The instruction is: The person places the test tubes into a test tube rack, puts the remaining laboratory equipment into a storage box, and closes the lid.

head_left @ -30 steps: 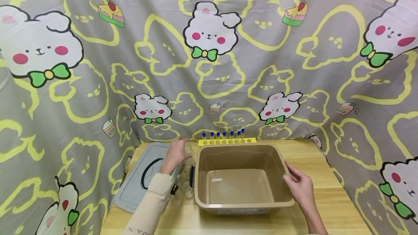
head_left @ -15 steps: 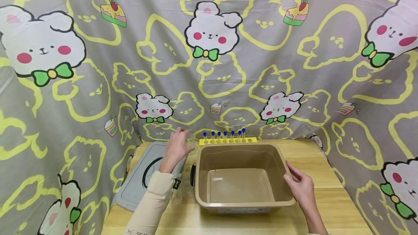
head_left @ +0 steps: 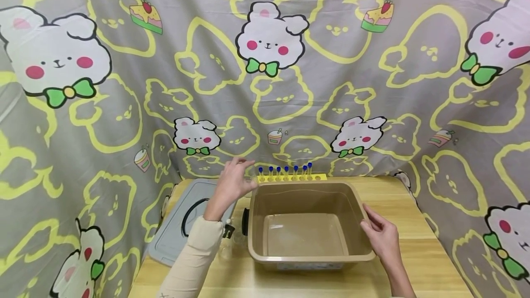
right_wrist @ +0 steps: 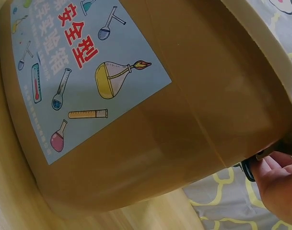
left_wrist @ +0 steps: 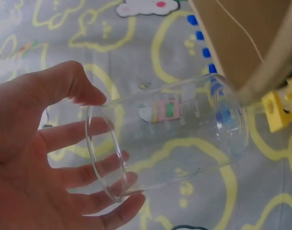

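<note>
A clear glass beaker (left_wrist: 169, 139) with white graduation marks is in my left hand (head_left: 233, 183). In the left wrist view the thumb is at one side of its rim and the fingers curve round the other, with the beaker tipped on its side. That hand is raised beyond the left back corner of a brown plastic bin (head_left: 310, 259). At the bin's right side my right hand (head_left: 381, 236) grips the edge by a dark latch (right_wrist: 248, 170), seen in the right wrist view. A label (right_wrist: 88, 96) with drawings of lab glassware covers part of the bin's outer wall.
Behind the bin stands a yellow rack (head_left: 323, 177) with several blue-capped tubes (head_left: 286, 170). A grey lid (head_left: 171, 240) with a black handle lies at the left. More clear glassware (head_left: 225, 252) stands between lid and bin. A patterned curtain (head_left: 285, 105) surrounds the wooden table (head_left: 418, 252).
My left hand has moved up and a little to the right with the beaker, toward the yellow rack. The right hand and the bin have stayed in place.
</note>
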The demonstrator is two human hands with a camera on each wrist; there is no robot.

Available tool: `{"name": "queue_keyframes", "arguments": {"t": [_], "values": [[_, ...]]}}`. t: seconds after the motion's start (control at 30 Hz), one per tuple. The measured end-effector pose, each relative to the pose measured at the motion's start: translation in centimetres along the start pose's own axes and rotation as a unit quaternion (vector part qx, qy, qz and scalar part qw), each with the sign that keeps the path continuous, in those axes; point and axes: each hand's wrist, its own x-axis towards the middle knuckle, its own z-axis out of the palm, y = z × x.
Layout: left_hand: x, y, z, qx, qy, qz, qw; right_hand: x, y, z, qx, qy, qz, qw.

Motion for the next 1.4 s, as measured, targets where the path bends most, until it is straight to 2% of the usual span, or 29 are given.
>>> {"name": "queue_keyframes", "arguments": {"t": [0.3, 0.43, 0.73, 1.03, 1.4], "values": [[0.1, 2.0, -0.1, -0.044, -0.021, 0.063, 0.9968, -0.1, -0.2, 0.0, 0.001, 0.002, 0.007, 1.0000], [0.2, 2.8, 0.4, -0.055, -0.033, 0.074, 0.9952, -0.2, -0.2, 0.1, 0.002, 0.004, 0.005, 1.0000], [0.7, 4.5, 2.4, -0.038, -0.065, 0.113, 0.9907, -0.4, 0.0, 0.1, 0.017, 0.010, 0.000, 0.9998], [1.0, 5.7, 4.2, -0.036, -0.091, 0.154, 0.9832, -0.3, 0.0, 0.1, 0.027, 0.011, 0.002, 0.9996], [1.3, 7.2, 6.0, -0.033, -0.127, 0.167, 0.9771, -0.3, -0.1, 0.1, 0.022, 0.009, 0.008, 0.9997]]}}
